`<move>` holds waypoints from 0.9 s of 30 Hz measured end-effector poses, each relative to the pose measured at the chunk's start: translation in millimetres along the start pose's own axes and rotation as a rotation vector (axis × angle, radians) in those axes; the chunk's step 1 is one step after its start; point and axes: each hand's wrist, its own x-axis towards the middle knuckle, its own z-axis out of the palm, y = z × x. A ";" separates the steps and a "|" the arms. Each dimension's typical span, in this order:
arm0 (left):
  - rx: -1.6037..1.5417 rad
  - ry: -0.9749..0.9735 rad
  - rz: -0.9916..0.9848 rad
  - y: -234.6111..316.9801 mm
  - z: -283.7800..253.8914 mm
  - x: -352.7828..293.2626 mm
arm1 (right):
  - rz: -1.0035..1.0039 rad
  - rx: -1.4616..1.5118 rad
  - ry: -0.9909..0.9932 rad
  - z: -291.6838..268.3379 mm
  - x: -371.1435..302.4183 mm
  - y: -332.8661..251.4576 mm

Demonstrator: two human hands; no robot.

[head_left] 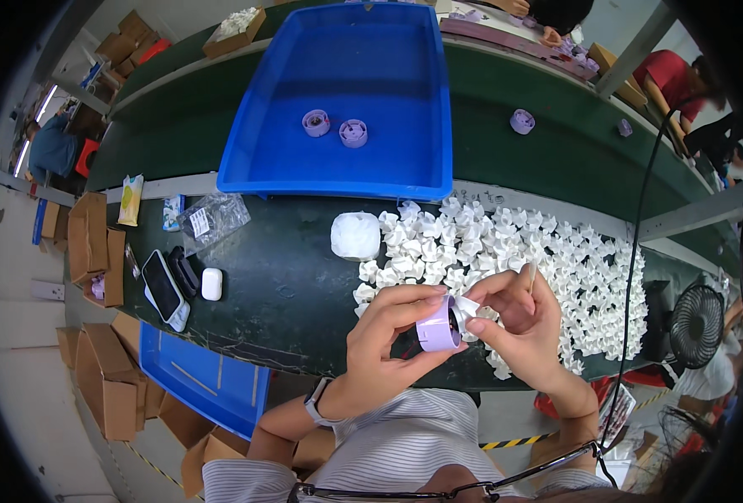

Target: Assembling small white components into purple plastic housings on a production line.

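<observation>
My left hand [378, 337] is closed around a short, light-purple round housing [438, 330], tilted so that its open end faces right. Dark parts show inside that end. Thumb and fingers of my right hand [522, 327] pinch a small white piece with pointed blades [465, 308] at the housing's opening; whether it is seated inside cannot be made out. A thin pale stick [532, 275] also pokes up from between the right fingers. Many similar white bladed pieces [593, 293] lie spread over the dark green table on the right, reaching close to my right hand.
Beyond the table, a large blue tray [338, 180] holds two purple housings [353, 133]; another purple housing [522, 121] sits right of it. A white round stack [356, 236], earbud case [212, 284], phone [163, 287] and clear bag [216, 221] lie leftward. A black fan [696, 327] stands right.
</observation>
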 end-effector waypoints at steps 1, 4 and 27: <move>-0.001 -0.003 0.000 0.2 0.5 0.2 | -0.023 -0.006 0.000 0.0 -0.3 -0.6; 0.022 -0.013 -0.018 1.8 -0.2 0.5 | -0.098 -0.104 -0.068 -6.3 0.3 1.4; 1.482 -0.407 0.150 -185.1 53.6 275.1 | -0.097 -0.198 0.091 -46.1 23.1 14.7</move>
